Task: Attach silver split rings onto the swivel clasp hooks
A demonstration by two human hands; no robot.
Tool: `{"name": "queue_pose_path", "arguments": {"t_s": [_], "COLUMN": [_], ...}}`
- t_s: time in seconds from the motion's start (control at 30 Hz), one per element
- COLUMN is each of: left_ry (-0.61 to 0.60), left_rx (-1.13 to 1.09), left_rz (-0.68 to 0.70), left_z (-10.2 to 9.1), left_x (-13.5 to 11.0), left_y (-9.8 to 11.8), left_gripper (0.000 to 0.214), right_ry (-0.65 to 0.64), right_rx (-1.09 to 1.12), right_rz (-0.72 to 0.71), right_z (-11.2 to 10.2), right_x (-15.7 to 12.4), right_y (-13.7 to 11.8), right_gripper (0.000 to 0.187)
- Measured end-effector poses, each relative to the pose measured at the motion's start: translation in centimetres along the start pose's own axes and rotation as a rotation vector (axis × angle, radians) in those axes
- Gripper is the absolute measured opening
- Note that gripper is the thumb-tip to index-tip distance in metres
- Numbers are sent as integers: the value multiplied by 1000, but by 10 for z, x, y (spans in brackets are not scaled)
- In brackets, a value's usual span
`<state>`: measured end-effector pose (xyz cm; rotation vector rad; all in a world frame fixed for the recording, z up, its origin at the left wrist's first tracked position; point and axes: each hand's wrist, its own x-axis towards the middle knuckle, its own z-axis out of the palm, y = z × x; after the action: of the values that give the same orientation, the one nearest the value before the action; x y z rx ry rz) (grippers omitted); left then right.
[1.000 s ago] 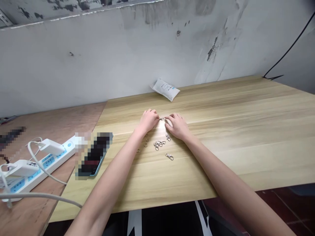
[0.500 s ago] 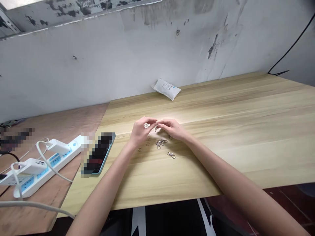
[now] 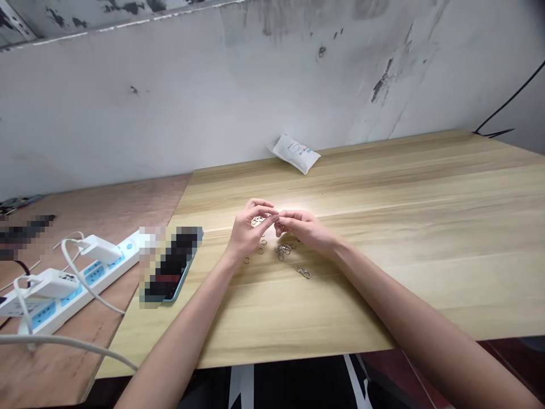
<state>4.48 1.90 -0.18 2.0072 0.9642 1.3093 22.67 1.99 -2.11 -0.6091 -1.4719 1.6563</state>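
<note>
- At the lower left of the frame, a white power strip (image 3: 63, 284) with chargers plugged in and a phone (image 3: 172, 264) lie well apart from your hands, off to that side.
- Nearer the middle, a single clasp (image 3: 304, 272) lies alone on the light wooden table (image 3: 426, 255), just below your right wrist.
- Just beyond it, a cluster of clasps (image 3: 284, 250) and some loose rings (image 3: 260, 250) lie under your hands, probably kept there for easy reach.
- At centre, your left hand (image 3: 247, 233) and right hand (image 3: 310, 232) hover just above the table with fingertips meeting. Both pinch narrowly on a small metal piece (image 3: 276, 219), too small for its kind to be told. The lift likely gives your fingers room. Your left palm seems to cup a few more rings (image 3: 256, 220).
- Farther up, a white packet (image 3: 297, 153) rests by the stained wall (image 3: 213, 102), and a black cable (image 3: 506, 105) runs at the upper right. Neither crowds your hands.
</note>
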Motion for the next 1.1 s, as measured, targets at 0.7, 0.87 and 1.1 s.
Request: {"name": "queue_pose_path", "arguments": {"t_s": [0.7, 0.87, 1.1], "left_ry": [-91, -34, 25], "left_rx": [227, 370, 398], "left_rz": [-165, -112, -50], "left_z": [-2, -5, -6], "left_x": [-1, -1, -1], "left_y": [-2, -4, -3], "left_gripper": [8, 8, 7], "right_ry": [326, 219, 274], "right_rx": [-818, -679, -666], "right_rz": [-380, -388, -258], "right_z": [0, 6, 8], "right_x": [2, -4, -6], "right_y": [1, -11, -8], "right_gripper": [13, 10, 19]}}
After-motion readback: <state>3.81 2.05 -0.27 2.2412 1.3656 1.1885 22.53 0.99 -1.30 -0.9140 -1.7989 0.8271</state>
